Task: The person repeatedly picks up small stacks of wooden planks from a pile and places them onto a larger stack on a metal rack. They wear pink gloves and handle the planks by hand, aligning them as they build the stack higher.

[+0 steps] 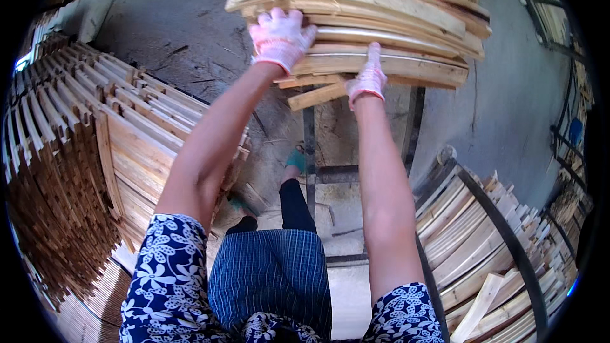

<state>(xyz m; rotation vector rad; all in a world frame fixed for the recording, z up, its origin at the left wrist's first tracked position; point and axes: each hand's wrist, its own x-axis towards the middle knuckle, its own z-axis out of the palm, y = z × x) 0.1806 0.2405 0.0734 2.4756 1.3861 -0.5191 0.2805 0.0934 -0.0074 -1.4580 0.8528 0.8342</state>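
Ahead of me is a stack of long pale wooden planks, its layers slightly uneven. My left hand, in a white and pink knit glove, lies against the stack's left part, fingers spread over the plank edges. My right hand, gloved alike, is at the lower near edge. Its thumb points up across a wooden plank, while its other fingers are hidden underneath. A short piece of wood sticks out at an angle below the stack, between my hands.
Dark metal frame bars run under the stack toward me. A tall pile of wooden slats stands at the left. More planks lie in a metal rack at lower right. Wood scraps litter the grey floor.
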